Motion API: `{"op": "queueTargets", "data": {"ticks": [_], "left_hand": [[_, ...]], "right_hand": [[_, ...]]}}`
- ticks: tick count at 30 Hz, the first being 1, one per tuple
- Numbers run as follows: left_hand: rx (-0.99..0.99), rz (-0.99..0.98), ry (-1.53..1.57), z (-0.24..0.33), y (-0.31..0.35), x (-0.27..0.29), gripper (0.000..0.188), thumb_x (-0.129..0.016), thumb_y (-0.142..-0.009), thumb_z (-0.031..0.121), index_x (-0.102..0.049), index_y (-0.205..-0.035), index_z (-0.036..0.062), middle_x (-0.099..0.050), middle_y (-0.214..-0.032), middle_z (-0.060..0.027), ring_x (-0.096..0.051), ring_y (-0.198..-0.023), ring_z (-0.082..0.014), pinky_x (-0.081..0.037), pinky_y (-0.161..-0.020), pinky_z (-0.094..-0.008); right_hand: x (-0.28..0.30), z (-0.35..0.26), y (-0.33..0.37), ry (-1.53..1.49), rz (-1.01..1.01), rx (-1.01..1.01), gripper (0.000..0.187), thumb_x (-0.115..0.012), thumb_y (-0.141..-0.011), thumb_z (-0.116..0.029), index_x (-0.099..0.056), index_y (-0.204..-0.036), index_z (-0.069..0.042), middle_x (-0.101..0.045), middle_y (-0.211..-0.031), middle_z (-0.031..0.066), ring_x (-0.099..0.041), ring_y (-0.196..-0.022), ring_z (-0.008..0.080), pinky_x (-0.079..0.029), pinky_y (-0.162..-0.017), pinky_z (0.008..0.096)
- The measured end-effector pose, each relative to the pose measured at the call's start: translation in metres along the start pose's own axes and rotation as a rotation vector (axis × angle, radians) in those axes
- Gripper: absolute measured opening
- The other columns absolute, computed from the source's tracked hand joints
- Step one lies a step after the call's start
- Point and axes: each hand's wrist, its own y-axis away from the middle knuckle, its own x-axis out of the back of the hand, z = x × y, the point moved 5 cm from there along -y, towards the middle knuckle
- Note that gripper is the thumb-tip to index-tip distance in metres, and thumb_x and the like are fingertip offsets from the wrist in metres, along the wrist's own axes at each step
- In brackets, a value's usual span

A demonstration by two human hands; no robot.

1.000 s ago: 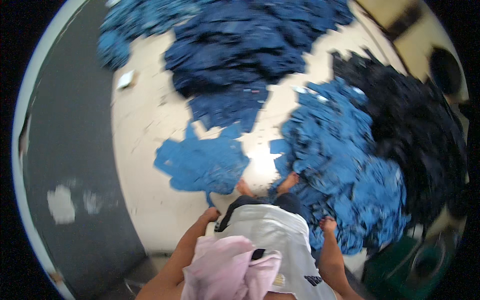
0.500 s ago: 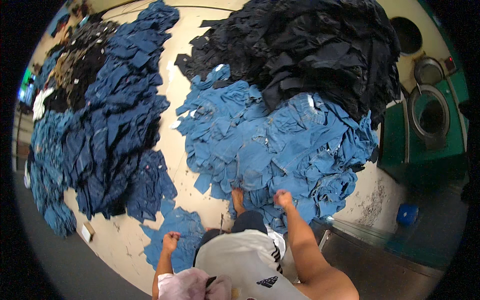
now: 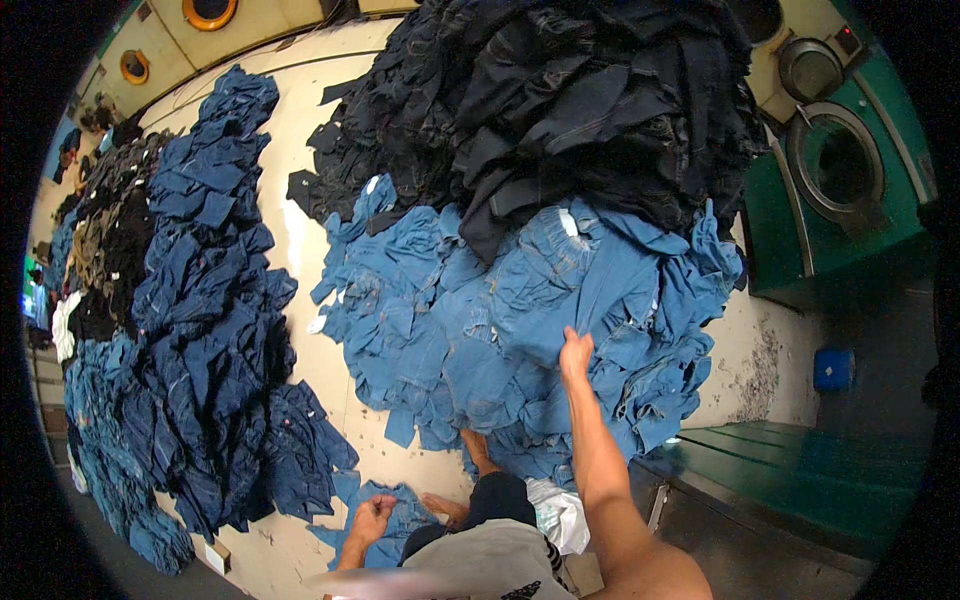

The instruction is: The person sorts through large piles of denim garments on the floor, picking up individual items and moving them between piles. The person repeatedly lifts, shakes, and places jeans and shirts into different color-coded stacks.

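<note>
My right hand point(image 3: 575, 355) reaches forward with its fingers closed on a light blue denim garment point(image 3: 612, 285), whose cloth is drawn into folds above the grip. That garment lies on top of a wide heap of light blue denim point(image 3: 440, 340); a gathered waistband with a white label shows beside it. Low on the left, my left hand point(image 3: 371, 516) is held with curled fingers above a loose blue denim piece point(image 3: 398, 502) on the floor. What those fingers hold, if anything, is too small to make out.
A tall black garment pile point(image 3: 600, 110) rises behind the light blue heap. Dark blue denim point(image 3: 210, 360) is stacked along the left. Green machines with round doors point(image 3: 836, 165) and a blue container point(image 3: 833, 370) stand at the right. A white bag point(image 3: 560, 515) lies by my leg.
My right hand has moved forward and up the light blue heap and taken hold of a garment. The left hand has shifted slightly right and lower in view. The view has tilted upward.
</note>
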Motion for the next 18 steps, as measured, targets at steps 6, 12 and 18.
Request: {"op": "queueTargets", "data": {"ticks": [6, 12, 18], "left_hand": [[-0.218, -0.096, 0.222, 0.183, -0.104, -0.045, 0.023, -0.057, -0.097, 0.011, -0.065, -0.112, -0.0032, -0.072, -0.101, -0.0120, -0.066, -0.091, -0.0151, -0.052, -0.082, -0.0291], [-0.390, -0.256, -0.006, 0.327, -0.153, -0.105, 0.027, -0.055, -0.096, 0.012, -0.062, -0.120, 0.0006, -0.071, -0.104, -0.0120, -0.067, -0.096, -0.0188, -0.052, -0.087, -0.0322], [-0.315, -0.250, -0.073, 0.267, -0.136, -0.097, 0.031, -0.055, -0.094, 0.016, -0.062, -0.120, 0.0013, -0.070, -0.109, -0.0194, -0.069, -0.098, -0.0303, -0.053, -0.087, -0.0384]], "right_hand": [[0.066, -0.022, 0.036, -0.294, -0.093, -0.156, 0.079, -0.067, -0.084, -0.024, -0.032, -0.139, 0.020, -0.050, -0.138, 0.0292, -0.046, -0.131, 0.0340, -0.031, -0.112, 0.0362], [0.032, -0.001, 0.025, 0.090, -0.101, -0.086, 0.053, -0.065, -0.085, -0.025, -0.056, -0.120, 0.013, -0.063, -0.120, 0.0296, -0.059, -0.117, 0.0385, -0.043, -0.103, 0.0404], [0.041, 0.065, -0.022, 0.640, -0.194, 0.009, 0.041, -0.063, -0.084, -0.025, -0.064, -0.110, 0.006, -0.063, -0.117, 0.0312, -0.059, -0.113, 0.0460, -0.047, -0.094, 0.0467]]}}
